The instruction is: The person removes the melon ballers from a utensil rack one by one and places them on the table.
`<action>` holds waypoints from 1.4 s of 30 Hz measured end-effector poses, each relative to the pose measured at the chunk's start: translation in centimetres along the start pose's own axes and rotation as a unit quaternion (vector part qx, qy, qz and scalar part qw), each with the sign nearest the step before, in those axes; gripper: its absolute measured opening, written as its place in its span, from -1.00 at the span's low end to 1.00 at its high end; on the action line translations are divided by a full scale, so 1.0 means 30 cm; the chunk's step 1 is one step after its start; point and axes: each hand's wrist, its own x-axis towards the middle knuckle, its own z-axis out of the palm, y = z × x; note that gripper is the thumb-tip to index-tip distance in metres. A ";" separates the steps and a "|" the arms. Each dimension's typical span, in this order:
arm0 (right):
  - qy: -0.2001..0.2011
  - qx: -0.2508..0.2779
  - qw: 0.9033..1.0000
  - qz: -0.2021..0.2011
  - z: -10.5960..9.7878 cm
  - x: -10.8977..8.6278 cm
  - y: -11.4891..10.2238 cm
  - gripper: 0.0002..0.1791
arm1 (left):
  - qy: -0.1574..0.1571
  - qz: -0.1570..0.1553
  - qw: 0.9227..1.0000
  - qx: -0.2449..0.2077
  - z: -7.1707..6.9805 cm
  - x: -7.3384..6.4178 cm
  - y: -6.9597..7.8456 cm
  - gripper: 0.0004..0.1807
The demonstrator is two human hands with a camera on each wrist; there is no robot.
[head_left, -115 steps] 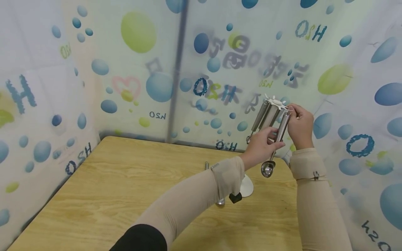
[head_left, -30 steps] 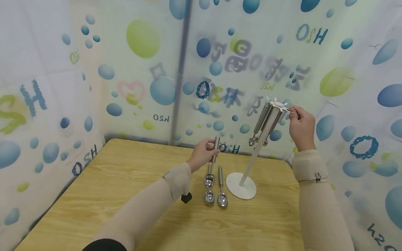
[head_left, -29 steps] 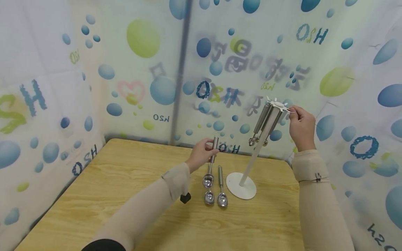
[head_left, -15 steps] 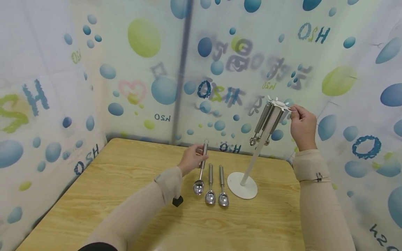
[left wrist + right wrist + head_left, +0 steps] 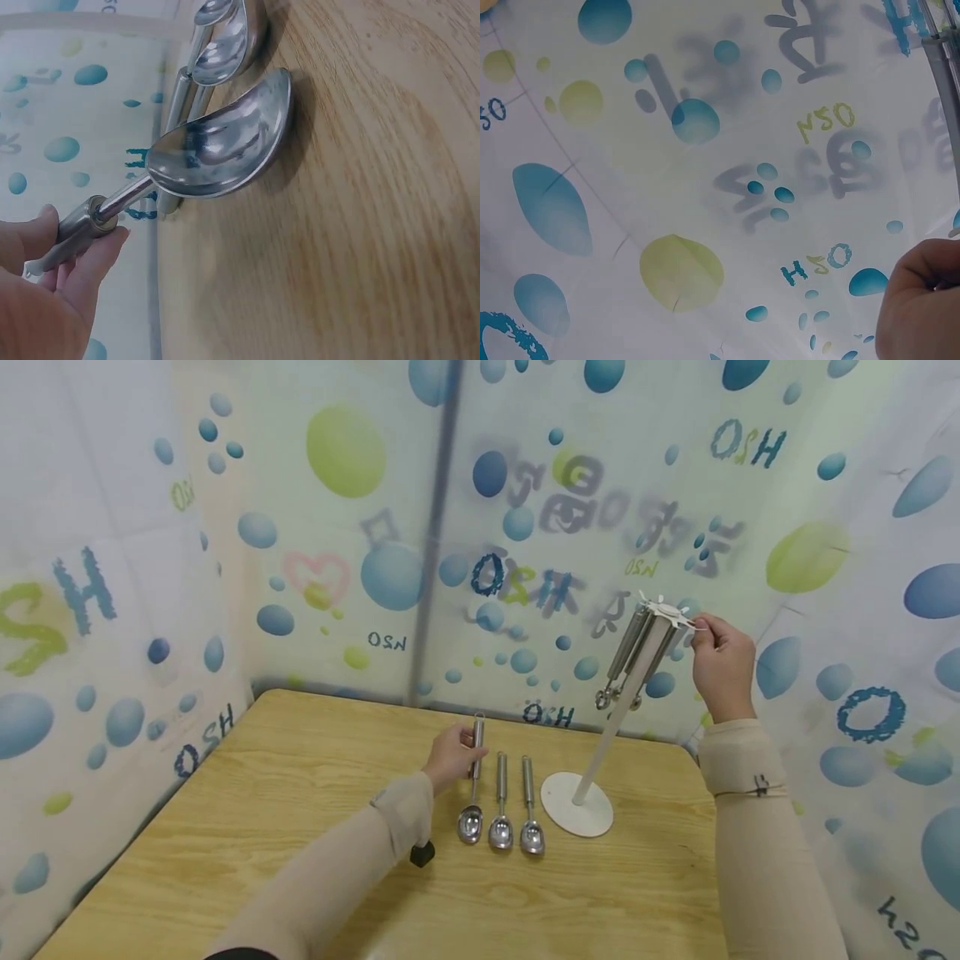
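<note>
My left hand (image 5: 448, 758) pinches the handle of a steel ice cream scoop (image 5: 470, 824) between thumb and fingers. In the left wrist view the bowl of this scoop (image 5: 221, 150) is close over the wood, its handle end raised. Two similar scoops (image 5: 502, 832) lie side by side to its right, handles pointing to the back. My right hand (image 5: 723, 667) pinches one prong of the white hook top (image 5: 667, 610) of a utensil stand. Several metal-handled utensils (image 5: 628, 647) hang from that top. In the right wrist view the right hand (image 5: 922, 307) shows only at the lower right corner.
The stand's round white base (image 5: 562, 810) rests on the wooden table (image 5: 300, 827), right of the scoops. A patterned curtain (image 5: 337, 543) surrounds the table at the back and sides. A small black block (image 5: 422, 854) hangs under the left wrist.
My left hand has carried the scoop from the stand, leftward and down, to the left of the two lying scoops. My right hand has stayed at the stand's top.
</note>
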 end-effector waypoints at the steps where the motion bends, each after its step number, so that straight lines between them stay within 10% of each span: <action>1: 0.000 0.000 1.000 0.001 0.000 0.001 0.002 -0.62 | 0.002 0.001 1.000 0.002 -0.001 0.001 -0.006 -0.57; 14: -0.002 0.004 1.000 0.007 0.004 0.000 0.003 -0.61 | 0.035 -0.003 0.996 0.085 0.012 0.022 -0.050 -0.63; 30: 0.001 0.004 1.000 0.005 0.008 0.001 0.001 -0.60 | -0.001 -0.043 0.995 0.087 0.040 0.040 -0.084 -0.81; 42: 0.005 0.009 1.000 0.009 0.010 0.010 0.010 -0.63 | -0.028 -0.067 0.980 0.186 0.037 0.053 -0.107 -0.72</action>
